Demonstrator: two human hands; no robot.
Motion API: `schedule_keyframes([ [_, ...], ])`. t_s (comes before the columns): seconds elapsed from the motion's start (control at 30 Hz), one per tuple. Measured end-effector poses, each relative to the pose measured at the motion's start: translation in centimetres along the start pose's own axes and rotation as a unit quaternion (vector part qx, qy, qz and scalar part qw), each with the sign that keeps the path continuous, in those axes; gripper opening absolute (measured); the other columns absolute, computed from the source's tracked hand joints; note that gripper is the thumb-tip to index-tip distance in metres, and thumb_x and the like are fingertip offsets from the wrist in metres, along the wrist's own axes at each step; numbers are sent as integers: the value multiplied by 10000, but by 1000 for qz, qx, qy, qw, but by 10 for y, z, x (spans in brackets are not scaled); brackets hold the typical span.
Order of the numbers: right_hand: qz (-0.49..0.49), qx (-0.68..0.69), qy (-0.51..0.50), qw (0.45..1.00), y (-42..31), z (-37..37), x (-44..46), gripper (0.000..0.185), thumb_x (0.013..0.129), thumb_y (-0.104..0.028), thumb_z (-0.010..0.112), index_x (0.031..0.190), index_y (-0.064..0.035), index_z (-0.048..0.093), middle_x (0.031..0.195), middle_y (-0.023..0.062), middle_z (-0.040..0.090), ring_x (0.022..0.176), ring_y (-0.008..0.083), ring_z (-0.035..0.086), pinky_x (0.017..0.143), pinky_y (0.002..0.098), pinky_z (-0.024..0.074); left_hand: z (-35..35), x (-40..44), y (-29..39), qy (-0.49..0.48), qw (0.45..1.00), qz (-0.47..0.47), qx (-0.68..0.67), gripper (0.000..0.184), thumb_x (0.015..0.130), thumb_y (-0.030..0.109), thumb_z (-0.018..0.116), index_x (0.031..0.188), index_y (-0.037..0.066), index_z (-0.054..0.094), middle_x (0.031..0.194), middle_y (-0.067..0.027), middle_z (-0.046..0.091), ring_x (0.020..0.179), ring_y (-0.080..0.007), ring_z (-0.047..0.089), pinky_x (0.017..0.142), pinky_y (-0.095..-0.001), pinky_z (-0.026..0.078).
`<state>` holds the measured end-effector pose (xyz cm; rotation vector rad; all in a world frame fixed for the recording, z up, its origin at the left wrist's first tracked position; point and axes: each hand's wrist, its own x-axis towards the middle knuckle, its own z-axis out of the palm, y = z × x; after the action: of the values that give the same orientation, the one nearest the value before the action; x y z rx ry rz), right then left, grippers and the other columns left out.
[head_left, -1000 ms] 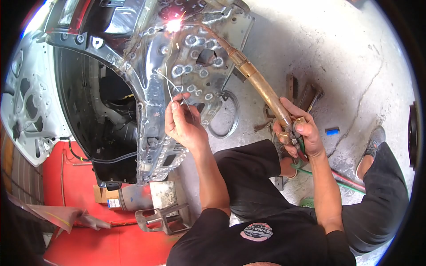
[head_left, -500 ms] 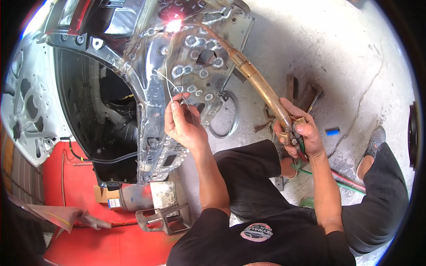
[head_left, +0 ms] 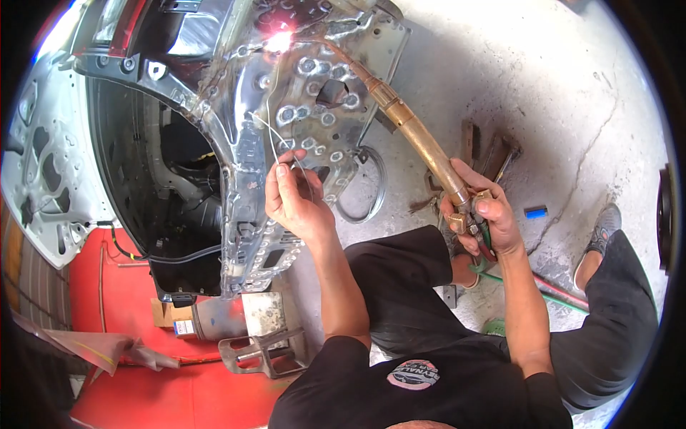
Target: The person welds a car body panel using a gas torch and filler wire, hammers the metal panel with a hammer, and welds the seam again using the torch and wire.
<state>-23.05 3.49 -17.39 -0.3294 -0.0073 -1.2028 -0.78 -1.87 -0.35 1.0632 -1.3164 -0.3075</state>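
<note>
My left hand (head_left: 299,196) pinches a thin bent filler wire (head_left: 271,129), which runs up toward a bright glow on the car body. Wrapped round the valve end of a brass welding torch (head_left: 418,136) is my right hand (head_left: 486,211). The torch's thin copper neck reaches up and left, and its tip is lost in the pink-white glare (head_left: 279,41). Behind the wire lies a bare metal body panel (head_left: 296,79) with several round weld marks and a dark hole. Part of the wire near my palm is hard to follow.
A coil of wire (head_left: 384,187) lies beside the panel. Red and green hoses (head_left: 557,294) cross the concrete floor near my foot. A blue object (head_left: 535,212) sits on the floor at right. A metal bracket (head_left: 263,355) and a grey cylinder (head_left: 220,317) rest at lower left.
</note>
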Motion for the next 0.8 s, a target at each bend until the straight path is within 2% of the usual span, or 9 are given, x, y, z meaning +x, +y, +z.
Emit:
schedule_keyframes([
  [0.47, -1, 1, 7, 1000, -1, 2, 0, 799, 857, -320, 654, 1550, -16, 397, 954, 199, 651, 631, 177, 629, 420, 251, 494, 2, 0, 1, -2, 1000, -2, 1, 290, 1055, 204, 531, 1060, -59, 653, 979, -167, 718, 510, -87, 511, 400, -221, 328],
  [0.8, 3, -2, 11, 1000, -2, 2, 0, 781, 860, -306, 650, 1554, -41, 406, 953, 201, 657, 615, 174, 623, 430, 258, 498, 1, 1, 1, -3, 1000, -5, -1, 284, 1056, 203, 528, 1066, -51, 654, 982, -167, 718, 517, -86, 512, 408, -217, 329],
])
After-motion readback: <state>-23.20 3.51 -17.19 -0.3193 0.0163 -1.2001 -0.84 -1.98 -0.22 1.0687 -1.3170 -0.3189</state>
